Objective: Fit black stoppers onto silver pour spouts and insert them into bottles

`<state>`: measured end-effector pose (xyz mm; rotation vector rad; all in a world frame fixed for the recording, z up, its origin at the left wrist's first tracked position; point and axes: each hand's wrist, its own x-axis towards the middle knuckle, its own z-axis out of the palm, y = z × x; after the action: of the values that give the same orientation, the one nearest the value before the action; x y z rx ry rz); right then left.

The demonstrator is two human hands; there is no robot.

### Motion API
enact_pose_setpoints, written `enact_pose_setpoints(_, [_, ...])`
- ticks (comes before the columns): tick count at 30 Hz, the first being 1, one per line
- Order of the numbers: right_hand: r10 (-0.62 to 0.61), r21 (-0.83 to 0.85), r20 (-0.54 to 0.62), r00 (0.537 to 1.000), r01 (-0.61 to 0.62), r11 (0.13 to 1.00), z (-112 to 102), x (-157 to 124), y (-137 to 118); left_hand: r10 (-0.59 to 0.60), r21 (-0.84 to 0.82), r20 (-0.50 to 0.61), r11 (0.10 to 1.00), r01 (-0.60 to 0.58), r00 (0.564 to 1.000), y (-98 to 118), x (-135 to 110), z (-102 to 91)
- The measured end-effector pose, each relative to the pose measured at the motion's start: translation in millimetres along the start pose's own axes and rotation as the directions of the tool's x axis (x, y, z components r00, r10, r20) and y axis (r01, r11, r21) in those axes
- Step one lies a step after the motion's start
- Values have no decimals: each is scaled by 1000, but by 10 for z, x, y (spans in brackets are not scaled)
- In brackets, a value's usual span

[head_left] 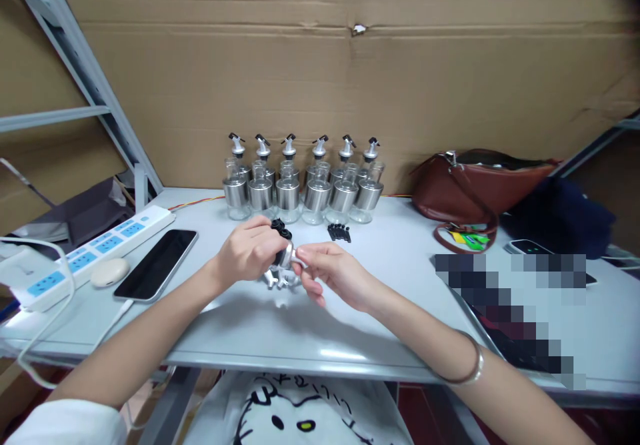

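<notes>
Over the middle of the grey table (280, 338), my left hand (247, 251) is closed around a small pourer spout (283, 248) with a black stopper end and a metal body. My right hand (330, 273) pinches the spout's silver tip from the right, fingers curled. A few loose metal spout parts (278, 279) lie on the table just below my hands. A small heap of black stoppers (339, 233) lies behind my right hand. Two rows of glass bottles (303, 191) with metal bands stand at the back, the rear row fitted with spouts.
A black phone (156, 263), a beige oval case (109, 272) and a white power strip (95, 245) lie at the left. A brown leather bag (475, 185) and dark cloth sit at the right. Cardboard lines the wall behind. A blurred patch covers the right table area.
</notes>
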<state>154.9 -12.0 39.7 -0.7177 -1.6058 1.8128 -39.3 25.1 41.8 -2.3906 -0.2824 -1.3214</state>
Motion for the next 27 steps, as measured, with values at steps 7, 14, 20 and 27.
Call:
enact_pose_setpoints(7, [-118, 99, -335, 935, 160, 982, -290, 48, -32, -558, 119, -116, 814, 569, 822, -338, -173, -26])
enact_pose_setpoints(14, [-165, -126, -439, 883, 122, 985, -448, 80, 40, -698, 352, 592, 673, 650, 402, -524, -326, -19])
enact_pose_setpoints(20, [-273, -559, -382, 883, 14, 829, -501, 80, 90, -632, 326, 688, 709, 626, 357, -664, -604, 112])
enact_pose_setpoints(27, [-133, -734, -76, 988, 35, 679, -350, 10, 62, -632, 329, 677, 718, 614, 377, -622, -584, 99])
